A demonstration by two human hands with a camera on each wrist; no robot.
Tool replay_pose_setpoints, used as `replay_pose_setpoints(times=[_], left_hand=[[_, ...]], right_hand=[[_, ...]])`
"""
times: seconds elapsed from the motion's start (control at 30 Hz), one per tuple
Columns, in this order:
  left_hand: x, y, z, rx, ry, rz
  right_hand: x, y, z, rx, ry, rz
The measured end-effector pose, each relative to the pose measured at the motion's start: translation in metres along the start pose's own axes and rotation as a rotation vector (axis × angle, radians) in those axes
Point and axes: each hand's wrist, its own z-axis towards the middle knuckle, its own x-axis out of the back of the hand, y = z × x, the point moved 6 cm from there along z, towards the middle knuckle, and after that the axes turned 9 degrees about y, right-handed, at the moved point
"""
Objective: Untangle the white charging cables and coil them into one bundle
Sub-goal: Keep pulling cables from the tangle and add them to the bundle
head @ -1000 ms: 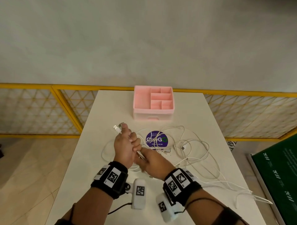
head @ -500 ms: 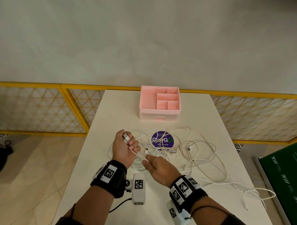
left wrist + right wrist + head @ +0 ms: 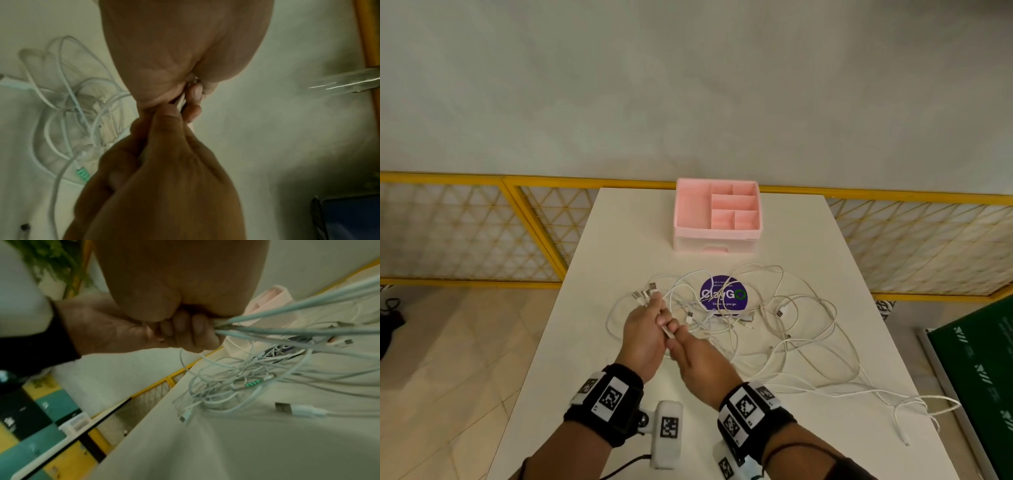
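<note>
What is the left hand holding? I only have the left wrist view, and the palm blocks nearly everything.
Observer: In the head view, the left hand grips a bunch of cable ends, plugs sticking out past the fingers.
Operator: And the right hand?
Observer: The right hand pinches the cables right beside the left hand.
Operator: Is the tangle cleared?
Observer: No. The right wrist view shows the tangle on the table, strands running up to the hands.
</note>
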Motion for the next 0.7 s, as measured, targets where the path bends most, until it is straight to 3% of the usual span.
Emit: replay_pose_setpoints(times=[0.2,0.4,0.57,0.7], left_hand=[[0.035,0.012,0.012,-0.012,0.079,-0.005],[0.056,0.004,0.014,-0.032,0.161,0.019],[0.066,0.011,0.014,-0.060,0.188,0.022],[0.065,0.014,0.009,-0.074,0.192,0.014]], right_hand=[[-0.017,0.049,-0.033,-0.022,-0.212,-0.235],[0.002,0.087,-0.049,-0.164,-0.306,-0.286],[0.008,0.059,-0.012,-0.080,-0.069,-0.097],[0.000,0.026,0.018,-0.053,0.006,-0.231]])
